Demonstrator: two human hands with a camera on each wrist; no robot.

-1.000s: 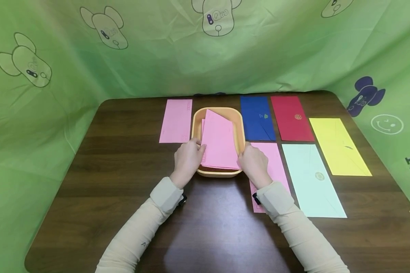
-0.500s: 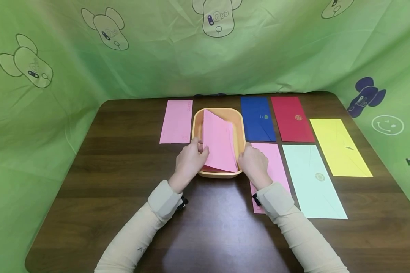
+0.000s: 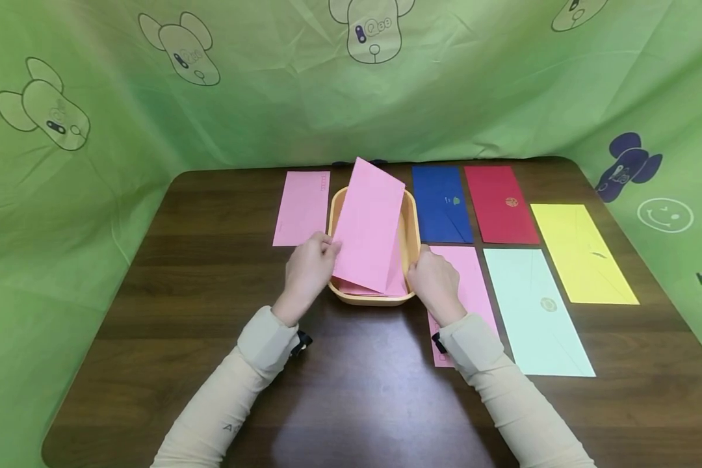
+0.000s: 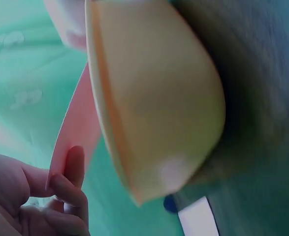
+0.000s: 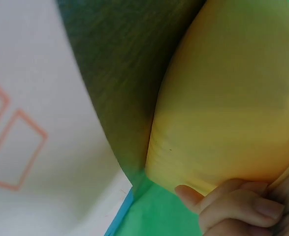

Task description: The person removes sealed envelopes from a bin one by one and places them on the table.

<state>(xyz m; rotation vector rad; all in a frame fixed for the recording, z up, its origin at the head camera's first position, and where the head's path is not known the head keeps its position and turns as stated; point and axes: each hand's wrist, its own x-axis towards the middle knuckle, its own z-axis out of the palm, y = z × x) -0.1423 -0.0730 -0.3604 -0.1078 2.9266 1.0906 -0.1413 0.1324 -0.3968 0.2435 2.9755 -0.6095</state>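
Pinching its left edge, the left hand [image 3: 307, 265] has the pink envelope [image 3: 367, 227] tilted over the bin [image 3: 376, 301], centre of the head view! Its top corner stands beyond the back rim, and more pink paper [image 3: 399, 283] lies underneath, inside the bin. Right hand [image 3: 435, 281] is clamped on the bin's right rim. Across the counter [image 3: 210, 273], a second pink envelope [image 3: 301, 208] sits just left of the bin; to the right it's blue [image 3: 442, 205], red [image 3: 500, 204], yellow [image 3: 584, 253] and mint [image 3: 529, 312] envelopes, plus a third pink envelope [image 3: 470, 279] partly under the right arm.

Over to the left wrist view: lower left, thumb and fingers [image 4: 74, 167] nip the edge, nearly closed with just paper between.

Right wrist view: lower right, curled fingers [image 5: 238, 209] hug the bin's wall. This looks like the taking-out step; the next move calls for a firm pinch and a clean lift, bin steadied, leaving the paper beneath undisturbed.
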